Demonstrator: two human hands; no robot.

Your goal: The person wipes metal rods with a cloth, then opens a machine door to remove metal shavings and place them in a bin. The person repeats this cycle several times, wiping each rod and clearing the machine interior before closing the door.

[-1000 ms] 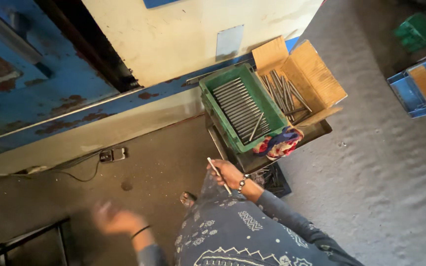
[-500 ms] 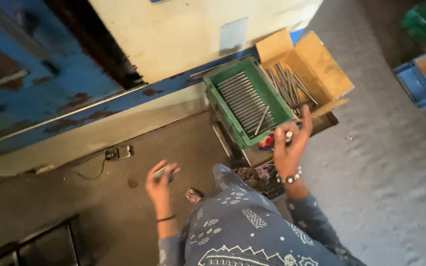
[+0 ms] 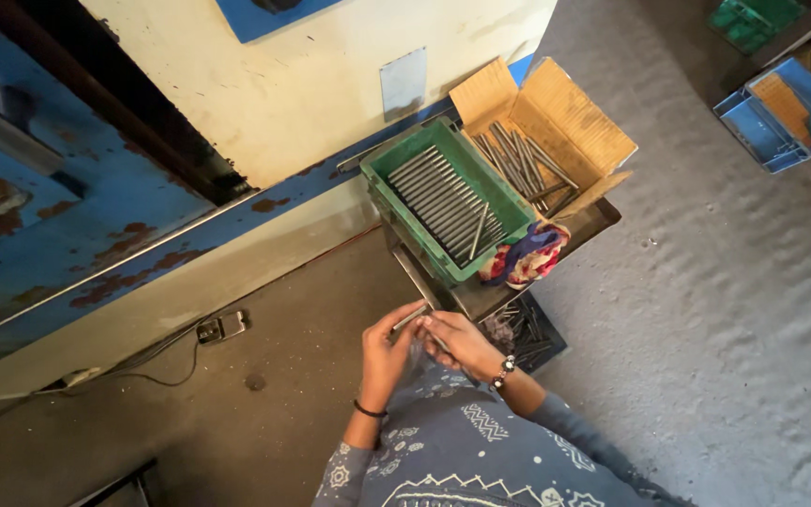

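Grasping one metal rod (image 3: 411, 317) — left hand (image 3: 384, 357) and right hand (image 3: 462, 344) pinch it together, below the green tray (image 3: 509, 202) of rods.

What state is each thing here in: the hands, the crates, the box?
Left hand: closed on a metal rod.
Right hand: fingers at the same rod.
Green crate: open, rods lying in rows, one askew.
Cardboard box: flaps open, loose rods inside.
Colourful cloth: crumpled beside the crate.

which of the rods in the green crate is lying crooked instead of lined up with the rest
The single rod near the green crate's right end: it lies on top of the others at a steep angle across them, while the rest sit side by side in a neat parallel row.
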